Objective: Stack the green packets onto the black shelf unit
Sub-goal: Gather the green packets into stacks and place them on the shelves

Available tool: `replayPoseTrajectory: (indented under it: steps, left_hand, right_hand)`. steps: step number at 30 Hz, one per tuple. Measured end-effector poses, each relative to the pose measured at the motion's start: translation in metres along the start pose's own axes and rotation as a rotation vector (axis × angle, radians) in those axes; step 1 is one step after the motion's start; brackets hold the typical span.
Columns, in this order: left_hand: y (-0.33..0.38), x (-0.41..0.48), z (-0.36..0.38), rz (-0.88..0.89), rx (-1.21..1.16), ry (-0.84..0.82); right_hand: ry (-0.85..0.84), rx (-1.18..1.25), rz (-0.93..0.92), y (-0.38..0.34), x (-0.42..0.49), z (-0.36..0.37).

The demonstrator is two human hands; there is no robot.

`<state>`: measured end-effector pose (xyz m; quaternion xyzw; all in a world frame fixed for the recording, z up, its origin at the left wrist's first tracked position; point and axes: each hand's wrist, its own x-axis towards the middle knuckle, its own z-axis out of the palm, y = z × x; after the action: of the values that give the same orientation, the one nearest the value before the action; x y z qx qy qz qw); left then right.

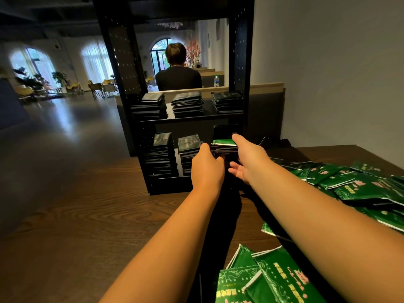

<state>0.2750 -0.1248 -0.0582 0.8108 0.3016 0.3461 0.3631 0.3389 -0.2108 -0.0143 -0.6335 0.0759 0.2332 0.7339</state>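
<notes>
A black shelf unit [244,62] stands on the wooden table ahead of me. Its upper shelf holds three piles of green packets [187,103]. Two more piles [162,154] sit on the lower shelf at left and centre. Both my hands reach into the lower right bay around a small stack of packets [223,145]. My left hand [206,162] grips the stack's left side. On the right side lies my right hand [246,156], thumb on top and fingers spread beneath. A heap of loose green packets [358,186] lies to my right, more near me [262,278].
The wooden table [87,215] stretches left of the shelf unit. A grey wall is on the right. Behind the shelf a person sits facing away, with a water bottle [216,80] beside them. Chairs and plants stand far left by arched windows.
</notes>
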Motion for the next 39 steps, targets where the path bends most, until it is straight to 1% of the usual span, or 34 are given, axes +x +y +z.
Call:
replayPoseTrajectory:
  steps: [2, 7, 17, 20, 24, 29, 31, 34, 39]
  left_hand:
    - [0.001, -0.001, 0.003, -0.034, 0.051, 0.015]
    - [0.003, -0.003, 0.011, -0.053, 0.054, -0.008]
    - [0.003, -0.008, 0.006, 0.033, 0.076, -0.070]
    - [0.005, -0.006, 0.002, 0.056, 0.066, -0.117]
    - [0.007, -0.002, -0.002, 0.076, 0.110, -0.173]
    - [0.010, 0.000, -0.005, 0.080, 0.000, -0.208]
    - [0.011, 0.001, -0.005, 0.093, 0.001, -0.187]
    - [0.010, 0.004, -0.002, 0.109, 0.097, -0.090]
    - [0.009, 0.008, -0.001, 0.117, 0.144, -0.042]
  right_hand:
    - [-0.003, -0.042, -0.005, 0.001, -0.002, -0.004]
    - [-0.034, -0.074, -0.005, 0.000, -0.007, -0.013]
    - [-0.047, -0.161, -0.032, 0.004, -0.010, -0.023]
    - [-0.034, -0.173, -0.039, 0.004, -0.010, -0.025]
    - [-0.024, -0.183, -0.033, 0.002, -0.010, -0.024]
    - [0.000, -0.226, -0.077, 0.000, -0.011, -0.023]
    - [-0.003, -0.232, -0.089, 0.001, -0.012, -0.023]
    - [-0.020, -0.226, -0.108, 0.003, -0.012, -0.025]
    - [-0.030, -0.192, -0.123, 0.007, -0.009, -0.027]
